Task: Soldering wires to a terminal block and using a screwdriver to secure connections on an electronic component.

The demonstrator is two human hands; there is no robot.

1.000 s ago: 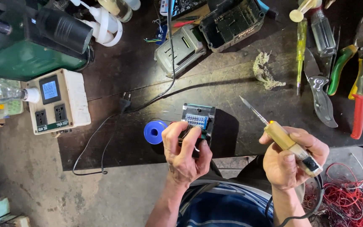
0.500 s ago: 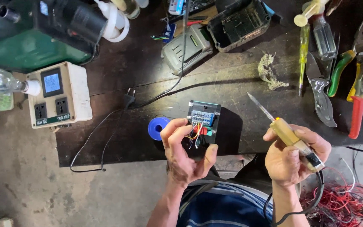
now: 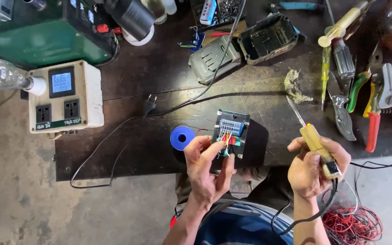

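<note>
Both hands work at the near edge of the tabletop [image 3: 114, 154]. Left hand [image 3: 207, 170] pinches the thin coloured wires [image 3: 224, 138] where they meet the small circuit board [image 3: 231, 134], fingers pressed together on them; the board lies flat just in from the near edge, with a blue solder spool [image 3: 182, 137] touching distance to its left. Right hand [image 3: 316, 170] is closed around the yellow handle of a soldering iron [image 3: 311, 136], its tip raised and pointing up-left, apart from the board.

By the look of it, the step in hand is seating the wires for soldering; the next move would call for a steady tip brought to the joint without brushing the neighbouring wires.

Toward the far edge, an open black battery case [image 3: 268, 38] sits empty beside its grey half [image 3: 214, 59]. A tray of small metal parts [image 3: 225, 10] lies at the far edge.
</note>
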